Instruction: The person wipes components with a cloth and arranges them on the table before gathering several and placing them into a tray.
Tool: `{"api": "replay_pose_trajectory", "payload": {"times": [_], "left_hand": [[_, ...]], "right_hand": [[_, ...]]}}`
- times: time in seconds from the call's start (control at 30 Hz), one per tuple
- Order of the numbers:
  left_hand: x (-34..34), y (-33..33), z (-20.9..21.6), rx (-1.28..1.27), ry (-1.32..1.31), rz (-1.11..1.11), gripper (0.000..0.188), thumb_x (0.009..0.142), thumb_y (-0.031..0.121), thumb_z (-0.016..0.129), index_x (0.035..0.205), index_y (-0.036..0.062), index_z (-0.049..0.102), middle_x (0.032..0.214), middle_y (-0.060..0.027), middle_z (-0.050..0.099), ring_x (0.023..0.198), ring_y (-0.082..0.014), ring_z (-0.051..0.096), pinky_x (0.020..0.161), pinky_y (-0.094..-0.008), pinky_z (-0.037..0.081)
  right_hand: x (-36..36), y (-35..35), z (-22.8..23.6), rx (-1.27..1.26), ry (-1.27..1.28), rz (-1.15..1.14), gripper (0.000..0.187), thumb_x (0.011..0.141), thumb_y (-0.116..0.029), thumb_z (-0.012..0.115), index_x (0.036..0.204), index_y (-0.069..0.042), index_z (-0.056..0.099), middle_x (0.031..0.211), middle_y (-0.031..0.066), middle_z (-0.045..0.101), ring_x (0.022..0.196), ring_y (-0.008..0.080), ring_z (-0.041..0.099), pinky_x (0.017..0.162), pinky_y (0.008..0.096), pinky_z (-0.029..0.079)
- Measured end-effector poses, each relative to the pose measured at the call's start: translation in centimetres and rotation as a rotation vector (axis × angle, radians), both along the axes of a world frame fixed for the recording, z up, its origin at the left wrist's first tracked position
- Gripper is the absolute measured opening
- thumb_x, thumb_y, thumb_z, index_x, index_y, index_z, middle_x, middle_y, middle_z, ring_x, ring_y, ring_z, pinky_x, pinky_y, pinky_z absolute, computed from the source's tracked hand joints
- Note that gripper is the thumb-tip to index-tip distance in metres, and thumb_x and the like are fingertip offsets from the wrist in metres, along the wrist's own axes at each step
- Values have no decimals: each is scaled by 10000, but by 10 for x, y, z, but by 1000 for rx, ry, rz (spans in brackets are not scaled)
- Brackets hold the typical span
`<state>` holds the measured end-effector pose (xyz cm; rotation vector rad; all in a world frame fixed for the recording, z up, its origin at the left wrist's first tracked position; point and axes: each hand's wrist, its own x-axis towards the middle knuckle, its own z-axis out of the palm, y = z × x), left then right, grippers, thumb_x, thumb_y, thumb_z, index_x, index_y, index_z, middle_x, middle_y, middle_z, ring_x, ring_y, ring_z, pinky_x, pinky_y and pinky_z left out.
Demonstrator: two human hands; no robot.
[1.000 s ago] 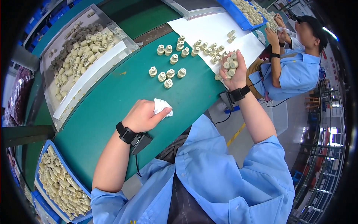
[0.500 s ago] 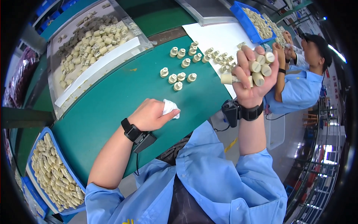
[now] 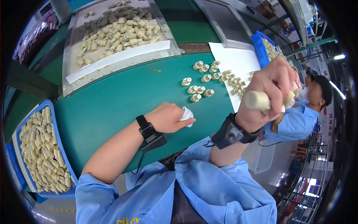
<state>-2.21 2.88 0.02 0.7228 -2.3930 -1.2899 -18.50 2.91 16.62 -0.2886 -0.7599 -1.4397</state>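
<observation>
My left hand [image 3: 169,117] rests over the green tabletop [image 3: 93,123], its fingers closed round a crumpled white cloth [image 3: 187,116]. Raised at the right, my right hand [image 3: 271,87] grips a bunch of cream cylindrical parts; one cylinder [image 3: 257,100] sticks out toward me, and most of the others are hidden behind the fingers. Between the hands, several cream stepped parts [image 3: 195,98] stand upright on the green surface. More such parts [image 3: 235,84] stand close together at the edge of a white sheet [image 3: 233,58].
A clear-walled tray [image 3: 123,59] at the far left holds heaped cream and grey parts. Near left stands a blue bin [image 3: 56,128] full of cream parts. Another blue bin [image 3: 260,48] sits at the back right. A co-worker in a blue shirt [image 3: 298,119] is on the right.
My right hand has turned over, so its palm and most of the held cylinders no longer face me. The view has shifted; my left hand still holds the cloth.
</observation>
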Motion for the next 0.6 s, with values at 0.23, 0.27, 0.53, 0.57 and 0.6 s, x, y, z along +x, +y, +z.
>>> {"api": "replay_pose_trajectory", "payload": {"times": [0.23,0.27,0.53,0.57,0.6], "left_hand": [[0,-1,8,-52,-118,-13,479,959,479,506,769,70,665,700,-201,626,675,-410,601,644,-483,478],[1,0,8,-47,-119,6,479,959,479,506,769,70,665,700,-201,626,675,-410,601,644,-483,478],[-1,-3,0,-37,5,-10,502,967,465,497,745,40,646,685,-205,617,661,-413,596,629,-495,467],[0,-3,-1,-35,-1,-1,497,969,461,495,751,42,650,686,-204,618,663,-410,598,632,-493,467],[0,-2,0,-40,-3,-6,492,971,457,494,758,43,653,688,-202,619,665,-407,600,636,-491,468]], "right_hand": [[17,-43,-11,174,940,-72,268,938,-350,536,843,-99,526,831,75,461,561,171,418,333,258,334],[20,-64,-17,165,1048,-65,316,951,-392,506,847,-93,525,816,66,465,569,171,409,344,265,324],[67,-215,-44,164,1554,-116,336,971,-380,495,946,-55,575,820,70,564,658,181,524,449,272,399],[81,-233,-49,158,1547,-100,336,971,-380,495,946,-55,575,820,70,564,658,181,524,449,272,399],[95,-246,-51,240,1597,-157,342,958,-402,504,995,-70,576,895,81,570,727,191,532,541,309,406]]}}
